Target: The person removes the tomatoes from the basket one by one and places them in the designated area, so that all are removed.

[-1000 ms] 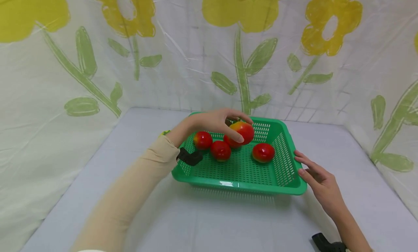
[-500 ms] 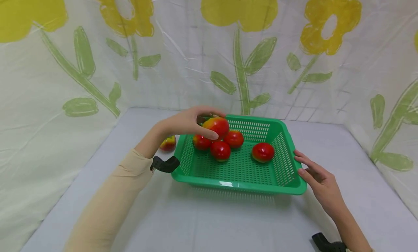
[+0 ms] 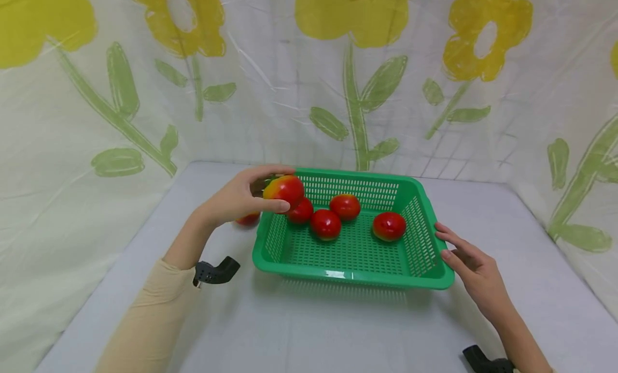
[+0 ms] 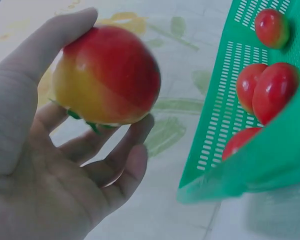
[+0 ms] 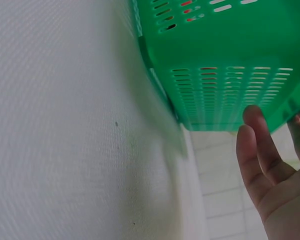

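My left hand (image 3: 229, 201) grips a red and yellow tomato (image 3: 287, 190) between thumb and fingers, above the left rim of a green plastic basket (image 3: 386, 280). In the left wrist view, the green leafy top of this tomato (image 4: 112, 75) faces the palm. Several red tomatoes lie inside the basket, among them one on the right (image 3: 389, 226) and one in front (image 3: 325, 224). At the basket's right side, my right hand (image 3: 475, 279) touches the rim with relaxed fingers. The right wrist view shows its fingertips (image 5: 253, 114) by the slotted wall.
Another tomato (image 3: 248, 219) lies on the white-covered table (image 3: 338, 335) left of the basket, partly hidden behind my left hand. A white cloth (image 3: 270, 110) with yellow flowers hangs behind the table and at its sides.
My left hand has carried the tomato leftward, from over the middle of the basket to over its left rim. The right hand has stayed at the basket's right side.
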`<state>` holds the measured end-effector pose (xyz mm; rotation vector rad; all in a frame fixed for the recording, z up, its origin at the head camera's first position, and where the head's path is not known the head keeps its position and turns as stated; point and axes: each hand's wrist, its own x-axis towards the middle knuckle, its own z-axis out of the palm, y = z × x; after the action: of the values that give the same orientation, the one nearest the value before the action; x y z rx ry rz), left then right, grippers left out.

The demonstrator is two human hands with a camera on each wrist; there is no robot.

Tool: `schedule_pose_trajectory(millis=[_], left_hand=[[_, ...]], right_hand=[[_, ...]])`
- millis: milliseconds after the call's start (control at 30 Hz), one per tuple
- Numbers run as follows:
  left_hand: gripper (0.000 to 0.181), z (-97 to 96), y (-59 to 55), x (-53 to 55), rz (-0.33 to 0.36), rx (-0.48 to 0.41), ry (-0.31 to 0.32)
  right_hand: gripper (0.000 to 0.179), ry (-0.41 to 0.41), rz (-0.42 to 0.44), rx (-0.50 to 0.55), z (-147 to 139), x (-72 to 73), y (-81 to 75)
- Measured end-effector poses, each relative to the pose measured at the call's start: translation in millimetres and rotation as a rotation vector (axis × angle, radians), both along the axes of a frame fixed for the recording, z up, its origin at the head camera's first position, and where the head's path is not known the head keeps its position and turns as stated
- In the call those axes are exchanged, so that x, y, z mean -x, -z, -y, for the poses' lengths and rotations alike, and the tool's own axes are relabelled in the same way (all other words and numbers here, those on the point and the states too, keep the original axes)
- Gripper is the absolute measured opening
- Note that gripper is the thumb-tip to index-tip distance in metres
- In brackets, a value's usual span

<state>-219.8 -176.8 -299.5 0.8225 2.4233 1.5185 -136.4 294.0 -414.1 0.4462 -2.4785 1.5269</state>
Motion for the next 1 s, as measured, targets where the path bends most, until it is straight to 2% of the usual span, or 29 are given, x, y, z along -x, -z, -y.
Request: schedule_pose_trajectory(millis=[200,333,500,800,1000], left_hand=[[0.058,13.2,5.7,-12.8,-0.002,-0.069,-0.166],[0.060,23.6,11.1,-19.7,-0.029,-0.034,-0.274],[0.061,38.1,20.9,-26.7,-0.055,0.004,-0.375],[0.068,68.2,47.1,-31.4,0.006,0.000,-0.562],[0.079,87.9,74.0,-29.0,0.028,-0.011,-0.657]], right_hand=[[0.041,0.005,-0.008,-0.006,-1.2,0.6,0.9],[0.041,0.007,-0.007,-0.009,-1.0,0.6,1.2],[0.041,0.007,-0.002,-0.006,-0.5,0.7,1.1],[0.041,0.022,0.006,-0.011,0.6,0.0,1.4],[0.040,0.024,0.003,-0.007,0.6,0.6,1.8]])
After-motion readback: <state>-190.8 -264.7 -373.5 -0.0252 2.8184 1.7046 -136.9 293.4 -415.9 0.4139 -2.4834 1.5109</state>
